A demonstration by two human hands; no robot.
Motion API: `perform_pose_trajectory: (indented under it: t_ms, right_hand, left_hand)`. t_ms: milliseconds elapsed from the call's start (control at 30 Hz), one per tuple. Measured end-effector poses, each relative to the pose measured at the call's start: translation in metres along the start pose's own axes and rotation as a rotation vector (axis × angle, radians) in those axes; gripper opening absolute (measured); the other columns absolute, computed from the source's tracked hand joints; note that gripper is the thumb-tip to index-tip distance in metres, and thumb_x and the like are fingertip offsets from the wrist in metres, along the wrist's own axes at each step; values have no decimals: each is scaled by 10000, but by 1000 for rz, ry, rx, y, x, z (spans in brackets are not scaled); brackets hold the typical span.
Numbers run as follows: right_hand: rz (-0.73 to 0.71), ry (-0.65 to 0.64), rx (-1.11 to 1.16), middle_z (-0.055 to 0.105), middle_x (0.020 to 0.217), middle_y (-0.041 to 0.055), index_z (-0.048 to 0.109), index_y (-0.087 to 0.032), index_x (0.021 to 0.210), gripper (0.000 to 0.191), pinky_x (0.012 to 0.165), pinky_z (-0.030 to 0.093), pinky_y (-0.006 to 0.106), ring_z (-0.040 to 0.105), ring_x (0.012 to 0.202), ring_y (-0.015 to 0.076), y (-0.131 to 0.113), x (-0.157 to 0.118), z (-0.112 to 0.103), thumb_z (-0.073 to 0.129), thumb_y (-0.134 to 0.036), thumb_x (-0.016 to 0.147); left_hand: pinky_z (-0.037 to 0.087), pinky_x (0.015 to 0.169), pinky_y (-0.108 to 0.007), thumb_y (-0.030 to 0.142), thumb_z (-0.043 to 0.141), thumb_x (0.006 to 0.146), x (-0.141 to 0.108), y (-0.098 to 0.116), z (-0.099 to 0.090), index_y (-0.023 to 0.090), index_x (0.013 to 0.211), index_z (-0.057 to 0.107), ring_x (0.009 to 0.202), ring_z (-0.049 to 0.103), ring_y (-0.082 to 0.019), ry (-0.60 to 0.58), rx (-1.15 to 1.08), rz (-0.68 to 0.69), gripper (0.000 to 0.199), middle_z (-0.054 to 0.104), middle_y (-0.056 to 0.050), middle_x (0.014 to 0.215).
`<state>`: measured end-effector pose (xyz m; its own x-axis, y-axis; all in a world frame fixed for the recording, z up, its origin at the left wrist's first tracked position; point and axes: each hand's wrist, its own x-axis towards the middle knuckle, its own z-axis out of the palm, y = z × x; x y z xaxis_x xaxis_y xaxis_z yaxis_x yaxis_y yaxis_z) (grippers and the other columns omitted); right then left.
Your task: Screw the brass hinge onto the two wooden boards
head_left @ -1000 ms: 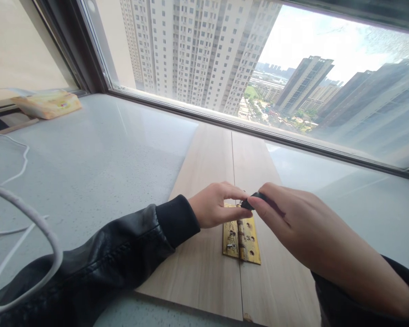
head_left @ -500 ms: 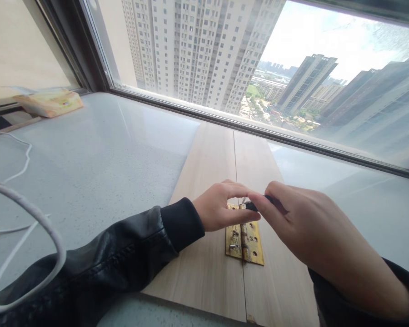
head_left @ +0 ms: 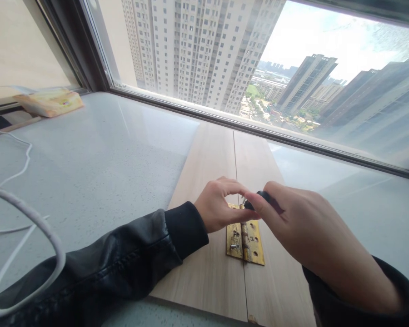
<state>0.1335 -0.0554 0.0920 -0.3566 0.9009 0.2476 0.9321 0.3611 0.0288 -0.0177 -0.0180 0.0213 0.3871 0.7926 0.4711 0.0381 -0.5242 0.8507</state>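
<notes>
A brass-coloured hinge (head_left: 253,255) lies open across the seam between two pale wooden boards (head_left: 204,272). Its left leaf carries a screw (head_left: 235,246) that sticks up, while several holes show in the right leaf. My right hand (head_left: 293,213) is closed around the black handle of a screwdriver (head_left: 264,196), above the hinge's far end. From the left, my left hand (head_left: 216,204) curves in, its thumb and fingertips closed about the front of that handle. The screwdriver's tip is mostly hidden behind my fingers.
The boards rest on a speckled white sill (head_left: 129,159) below a large window (head_left: 197,54). White cables (head_left: 27,211) loop at the left, one close to my left sleeve. A tissue pack (head_left: 51,102) sits in the far left corner.
The black handle has turned and tilted slightly in my right hand. My left hand's fingers arch a little wider from the thumb. The hinge and boards stay put.
</notes>
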Motion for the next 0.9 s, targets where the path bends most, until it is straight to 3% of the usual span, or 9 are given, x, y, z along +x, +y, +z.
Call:
perform_pose_trajectory:
  t_ms: [100,133,200,300,433,500,667,800,900]
  right_hand:
    - [-62,-111,163,481,515,-30,442,-205,657,287,438,286,237,399,445,105,4,0,-5,407,-381,882]
    - [-64,-139,199,504,539,-28,471,-204,694,247,452,307,238,427,463,106,5,0,-7,411,-355,879]
    - [-39,-161,224,536,574,-22,513,-206,743,229,472,332,243,464,490,113,3,1,-8,415,-365,875]
    - [78,-70,136,546,569,-11,525,-215,744,319,451,320,249,466,474,130,-1,2,-6,450,-512,829]
    - [130,30,-10,394,416,-31,368,-215,549,468,405,222,241,309,387,106,-5,1,1,418,-597,815]
    - [63,12,19,361,409,-39,315,-214,540,469,407,211,240,280,387,96,-4,2,3,369,-552,861]
    - [2,-108,114,416,463,-35,362,-206,583,410,431,255,240,350,426,96,6,6,-1,349,-464,900]
    - [12,-173,158,484,530,-17,413,-199,627,386,462,286,243,416,477,107,7,6,-5,335,-455,906]
    - [117,-63,43,438,478,-18,397,-203,575,443,439,226,245,348,434,107,0,5,-2,350,-526,875]
  left_hand:
    - [458,849,-314,305,620,795,3,-4,-5,106,971,684,911,606,-174,-227,-61,55,273,697,-98,954]
    - [463,833,-311,312,615,798,4,-5,-7,93,947,691,897,610,-178,-241,-64,38,275,699,-105,929]
    - [469,795,-305,329,639,777,3,-5,-8,85,902,704,854,615,-180,-201,-68,-3,281,703,-106,874]
    - [467,777,-311,336,683,734,0,-2,-4,105,854,719,804,612,-175,-98,-71,-52,262,708,-87,804]
    - [461,772,-336,337,742,664,-2,1,0,94,801,727,786,599,-192,-1,-25,-127,280,703,-99,776]
    - [458,784,-330,335,750,654,-2,-1,-2,93,829,719,816,597,-192,-12,-22,-109,301,701,-98,810]
    - [450,812,-313,297,638,779,2,-8,-10,117,985,676,915,599,-180,-208,-72,-44,277,691,-99,976]
    - [460,815,-314,319,679,742,2,-8,-11,111,904,706,848,621,-175,-132,-78,-54,264,710,-96,885]
    - [471,831,-325,340,709,708,-1,-5,-7,129,893,718,852,631,-185,-60,-81,-74,282,717,-91,878]
